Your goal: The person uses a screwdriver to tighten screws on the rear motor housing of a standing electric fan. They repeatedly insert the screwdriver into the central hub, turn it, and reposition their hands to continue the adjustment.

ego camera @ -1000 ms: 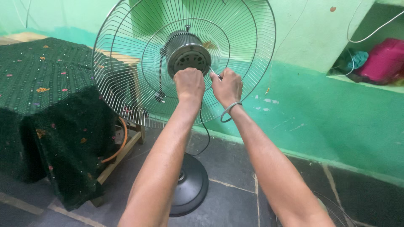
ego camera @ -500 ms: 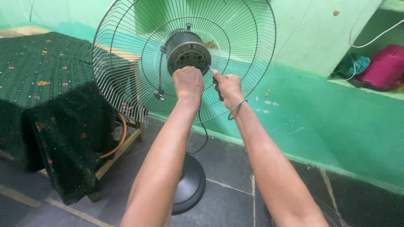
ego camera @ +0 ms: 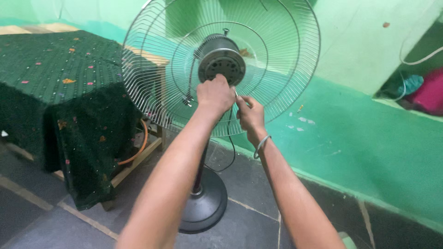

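A pedestal fan point(ego camera: 221, 92) stands on a dark floor by a green wall. The left hand point(ego camera: 215, 95) is closed in a fist against the fan's motor point(ego camera: 221, 62). The right hand point(ego camera: 250, 115), just beside it, pinches something too small to make out. A wire grille point(ego camera: 286, 69) rings the motor. A pink bundle point(ego camera: 427, 94) is cut off at the right edge.
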